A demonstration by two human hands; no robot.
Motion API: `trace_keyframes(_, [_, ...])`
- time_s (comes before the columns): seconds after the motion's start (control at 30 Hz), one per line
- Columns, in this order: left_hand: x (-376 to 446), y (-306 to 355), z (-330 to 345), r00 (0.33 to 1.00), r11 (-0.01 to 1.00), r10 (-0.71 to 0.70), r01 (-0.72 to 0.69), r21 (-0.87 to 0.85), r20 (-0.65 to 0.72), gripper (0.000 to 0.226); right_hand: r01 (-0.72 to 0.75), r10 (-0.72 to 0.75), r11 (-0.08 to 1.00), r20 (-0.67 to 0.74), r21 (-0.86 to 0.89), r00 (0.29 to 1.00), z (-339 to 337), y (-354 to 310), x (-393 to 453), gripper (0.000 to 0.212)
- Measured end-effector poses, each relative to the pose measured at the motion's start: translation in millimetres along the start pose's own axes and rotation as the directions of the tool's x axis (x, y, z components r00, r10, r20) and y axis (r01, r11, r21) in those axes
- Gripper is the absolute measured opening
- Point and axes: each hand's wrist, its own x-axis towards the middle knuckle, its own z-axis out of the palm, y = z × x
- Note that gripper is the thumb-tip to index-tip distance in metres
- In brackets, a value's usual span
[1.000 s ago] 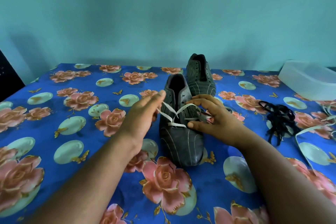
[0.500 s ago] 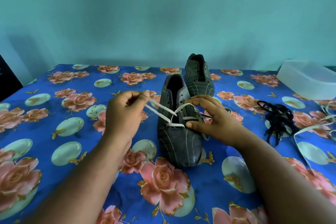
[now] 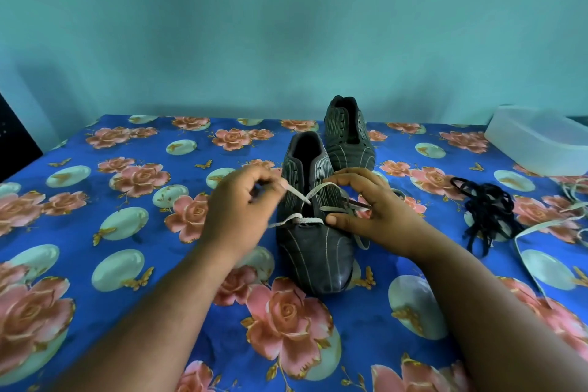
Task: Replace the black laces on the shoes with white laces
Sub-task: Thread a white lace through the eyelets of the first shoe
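Observation:
A dark striped shoe (image 3: 315, 248) stands toe toward me on the flowered cloth, with a white lace (image 3: 307, 219) threaded across its lowest eyelets. My left hand (image 3: 238, 210) pinches one end of that lace just left of the shoe. My right hand (image 3: 372, 213) holds the shoe's right side, fingers curled over the eyelets and the other lace end. The second shoe (image 3: 348, 134), without a lace, stands behind. A heap of black laces (image 3: 486, 210) lies to the right, with another white lace (image 3: 541, 229) beside it.
The table carries a blue cloth with pink roses (image 3: 127, 232). A translucent white plastic box (image 3: 541, 140) sits at the back right corner. A teal wall rises behind the table. A dark object edges in at far left.
My left hand drew the lace end out leftward, then came back toward the shoe. The right hand stayed on the shoe's side.

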Motion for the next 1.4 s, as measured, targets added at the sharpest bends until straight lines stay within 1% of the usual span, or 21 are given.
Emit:
trace_keyframes(0.07, [8, -6, -7, 0.970, 0.985, -0.164, 0.149, -0.091, -0.181, 0.013, -0.012, 0.012, 1.000, 0.005, 0.010, 1.000, 0, -1, 0, 0.055])
trace_keyframes(0.13, [13, -15, -15, 0.941, 0.976, -0.195, 0.214, 0.037, -0.277, 0.026, -0.019, 0.019, 1.000, 0.012, 0.007, 1.000, -1, -3, -1, 0.056])
trace_keyframes(0.2, [11, -18, -17, 0.969, 0.970, -0.081, 0.130, 0.207, -0.232, 0.048, -0.023, 0.023, 1.000, 0.017, -0.002, 1.000, -2, -4, -1, 0.056])
trace_keyframes(0.23, [9, -19, -14, 0.986, 0.974, -0.007, 0.045, 0.223, -0.165, 0.052, -0.024, 0.025, 1.000, 0.019, -0.003, 1.000, -2, -5, -1, 0.055])
trace_keyframes(0.3, [3, -10, -5, 0.989, 0.953, 0.150, -0.142, 0.267, -0.007, 0.052, -0.025, 0.025, 1.000, 0.020, -0.002, 0.999, -2, -5, -2, 0.054])
trace_keyframes(0.37, [-1, -7, 4, 0.969, 0.911, 0.225, -0.247, 0.331, 0.104, 0.043, -0.027, 0.027, 1.000, 0.020, 0.000, 0.999, -3, -5, -2, 0.056])
trace_keyframes(0.53, [2, -12, 8, 0.960, 0.918, 0.257, -0.278, 0.284, 0.108, 0.027, -0.032, 0.032, 0.999, 0.024, 0.000, 0.999, -2, -3, -1, 0.058])
trace_keyframes(0.6, [9, -18, 2, 0.982, 0.964, 0.179, -0.163, 0.212, -0.060, 0.028, -0.027, 0.026, 1.000, 0.023, 0.004, 0.999, -2, -4, -1, 0.056])
trace_keyframes(0.63, [15, -25, -6, 0.981, 0.990, 0.066, -0.041, 0.138, -0.185, 0.026, -0.021, 0.021, 1.000, 0.022, 0.004, 1.000, -2, -5, -1, 0.055])
trace_keyframes(0.7, [25, -34, -23, 0.915, 0.980, -0.198, 0.191, -0.056, -0.351, 0.037, -0.020, 0.020, 1.000, 0.022, 0.004, 1.000, -2, -4, -1, 0.053])
trace_keyframes(0.73, [26, -38, -29, 0.892, 0.965, -0.254, 0.260, -0.035, -0.375, 0.045, -0.023, 0.023, 1.000, 0.024, 0.005, 0.999, -2, -4, -1, 0.053])
trace_keyframes(0.77, [25, -37, -31, 0.896, 0.960, -0.220, 0.269, 0.078, -0.385, 0.045, -0.023, 0.023, 1.000, 0.025, 0.005, 0.999, -2, -3, -1, 0.053])
trace_keyframes(0.83, [18, -30, -25, 0.941, 0.939, -0.001, 0.117, 0.324, -0.337, 0.032, -0.013, 0.013, 1.000, 0.018, 0.001, 1.000, -2, -3, -1, 0.054])
trace_keyframes(0.87, [13, -23, -19, 0.964, 0.930, 0.105, -0.008, 0.369, -0.244, 0.036, -0.008, 0.008, 1.000, 0.013, 0.003, 1.000, -2, -3, -1, 0.055])
trace_keyframes(0.93, [7, -11, -7, 0.977, 0.917, 0.209, -0.179, 0.356, -0.046, 0.044, -0.011, 0.011, 1.000, 0.011, 0.016, 1.000, -2, -4, -2, 0.057])
trace_keyframes(1.03, [0, -10, 7, 0.971, 0.910, 0.200, -0.234, 0.343, 0.131, 0.041, -0.006, 0.006, 1.000, 0.009, 0.017, 1.000, -2, -4, -2, 0.056])
trace_keyframes(1.17, [0, -13, 8, 0.969, 0.942, 0.193, -0.226, 0.246, 0.152, 0.030, -0.003, 0.003, 1.000, 0.007, 0.015, 1.000, -1, -3, -1, 0.053])
trace_keyframes(1.2, [3, -15, 5, 0.974, 0.957, 0.181, -0.206, 0.204, 0.135, 0.026, 0.000, 0.000, 1.000, 0.001, 0.014, 1.000, -1, -3, -1, 0.053])
trace_keyframes(1.27, [9, -14, -2, 0.991, 0.983, 0.132, -0.132, 0.127, 0.008, 0.018, 0.004, -0.004, 1.000, -0.004, 0.003, 1.000, 0, -2, 0, 0.054])
trace_keyframes(1.37, [22, -26, -19, 0.957, 0.982, -0.160, 0.129, -0.138, -0.241, 0.020, -0.001, 0.001, 1.000, 0.002, 0.001, 1.000, 0, -3, 0, 0.054])
trace_keyframes(1.4, [25, -32, -23, 0.934, 0.973, -0.220, 0.188, -0.137, -0.281, 0.026, -0.005, 0.005, 1.000, 0.004, 0.005, 1.000, 0, -3, 0, 0.054])
